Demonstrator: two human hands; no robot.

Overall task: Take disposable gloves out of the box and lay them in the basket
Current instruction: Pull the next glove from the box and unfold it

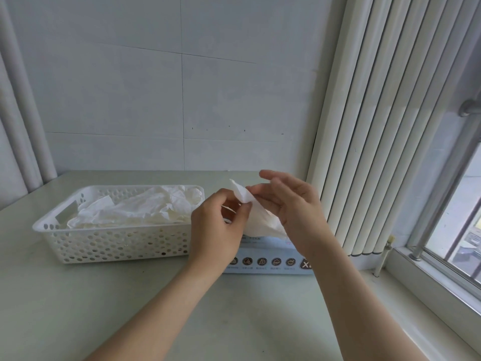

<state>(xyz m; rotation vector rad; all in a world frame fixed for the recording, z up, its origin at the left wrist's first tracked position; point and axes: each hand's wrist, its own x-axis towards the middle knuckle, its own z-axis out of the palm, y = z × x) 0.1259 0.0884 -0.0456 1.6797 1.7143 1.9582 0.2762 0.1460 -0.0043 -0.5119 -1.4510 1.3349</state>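
**Glove held over the box, between your two hands**

Your left hand (218, 225) pinches the upper edge of a thin white glove (260, 220) between thumb and curled fingers. Your right hand (291, 207) lies against the same glove with its fingers nearly straight and slightly spread. Whether it actually grips the glove cannot be told from here.

The glove hangs from your hands, and its lower end reaches the top of the box (270, 261), which sits on the counter (78, 308) just right of the white perforated basket (117, 246). A crumpled heap of gloves (135, 207) already lies in that basket.
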